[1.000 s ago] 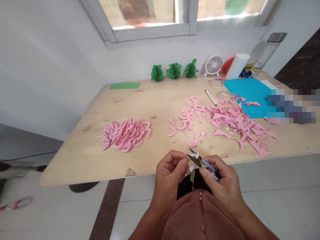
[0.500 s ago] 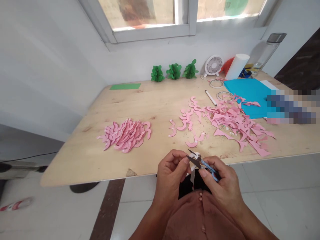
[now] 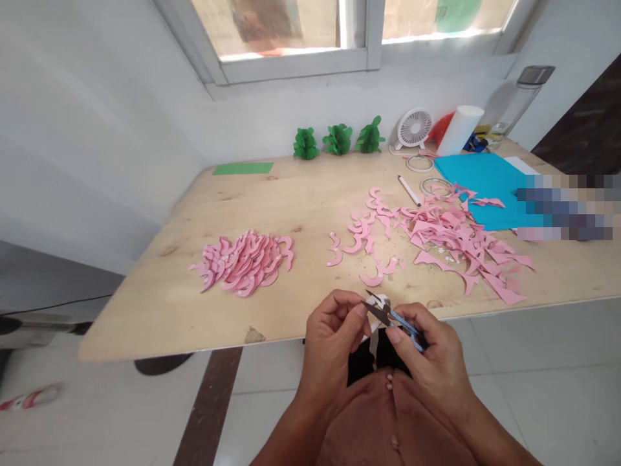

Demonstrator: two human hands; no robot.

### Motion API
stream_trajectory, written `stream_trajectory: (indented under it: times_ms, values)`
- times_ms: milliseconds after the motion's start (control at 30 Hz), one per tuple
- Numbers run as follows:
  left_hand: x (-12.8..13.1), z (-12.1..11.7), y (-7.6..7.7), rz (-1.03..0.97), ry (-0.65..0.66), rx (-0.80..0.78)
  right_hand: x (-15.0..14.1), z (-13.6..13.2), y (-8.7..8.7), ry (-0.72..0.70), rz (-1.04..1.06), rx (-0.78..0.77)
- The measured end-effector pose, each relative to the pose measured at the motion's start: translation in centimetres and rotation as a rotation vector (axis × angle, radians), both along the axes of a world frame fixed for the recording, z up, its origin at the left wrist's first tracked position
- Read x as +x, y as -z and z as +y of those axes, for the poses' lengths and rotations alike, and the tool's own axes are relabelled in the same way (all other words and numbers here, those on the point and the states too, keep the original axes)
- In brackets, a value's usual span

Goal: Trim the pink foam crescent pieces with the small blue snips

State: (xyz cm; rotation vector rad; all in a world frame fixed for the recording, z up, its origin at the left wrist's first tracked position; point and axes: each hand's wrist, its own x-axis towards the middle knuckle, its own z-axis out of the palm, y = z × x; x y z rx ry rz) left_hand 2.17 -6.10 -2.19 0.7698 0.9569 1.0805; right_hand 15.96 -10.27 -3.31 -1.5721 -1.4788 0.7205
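1. Between the two hands, just over the near edge of the table point(image 3: 184, 317): a white strip point(image 3: 381, 299), showing between the parted blades of small scissors point(image 3: 381, 315).
2. Left hand point(image 3: 334, 330): fingers curled, thumb and forefinger pinched together, apparently on the strip; the exact grip is hidden from me.
3. Right hand point(image 3: 431, 340): closed around the scissors' blue handles.
4. Beyond and left of the hands: a dense heap of curved pink pieces point(image 3: 252, 262), several bearing white patches; judged the finished share.
5. Directly ahead of the hands: fewer loose pink curves point(image 3: 358, 243), judged the remainder.
6. Ahead and right of the hands: pink offcuts point(image 3: 466, 236), suggesting that cutting the shapes is largely done.
7. Overall: probably well advanced; whether the present snip is through, I cannot tell.
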Motion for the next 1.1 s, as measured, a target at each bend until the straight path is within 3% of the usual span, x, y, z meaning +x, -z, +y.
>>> stream_trajectory:
  times_ms: [1100]
  values:
    - [1.1,1.2,-0.5,0.132,0.064,-0.032,1.1,0.4,0.8,0.106,-0.177,0.140]
